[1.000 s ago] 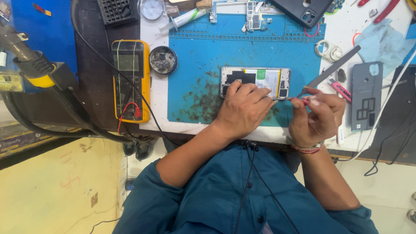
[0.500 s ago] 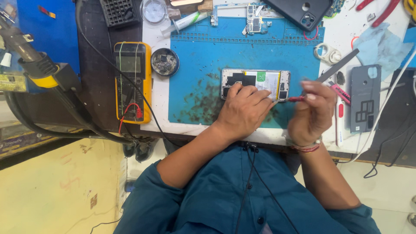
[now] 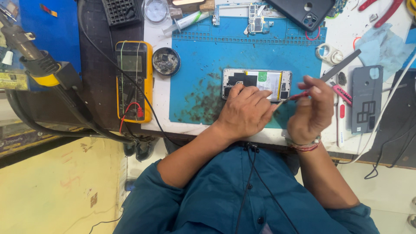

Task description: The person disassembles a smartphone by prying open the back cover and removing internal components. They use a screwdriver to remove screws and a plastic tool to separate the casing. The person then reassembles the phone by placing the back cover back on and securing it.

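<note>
One opened phone (image 3: 260,82) lies on the blue mat (image 3: 203,60) under your hands, back cover off: a silver frame with a pale battery bearing a green patch, black shielding at its left end and a dark strip at its right. Your left hand (image 3: 245,112) rests on the phone's near edge, fingers spread and pressing down on it. Your right hand (image 3: 313,110) is pinched shut on one red-handled screwdriver (image 3: 291,99), its thin tip pointing toward the phone's right end, just beside your left fingertips.

Beyond your hands, at the far edge of the mat, you have one bare circuit board (image 3: 255,17) and one black phone case (image 3: 305,12). Right of your right hand lies one grey back cover (image 3: 367,99), with one metal file (image 3: 342,65) angled between it and the phone.

Well left of your left hand sit one yellow multimeter (image 3: 133,80) and one round tin (image 3: 166,61) of small parts. Farther left on the tabletop (image 3: 158,104), one hot-air handle (image 3: 32,56) with a yellow collar rests.
</note>
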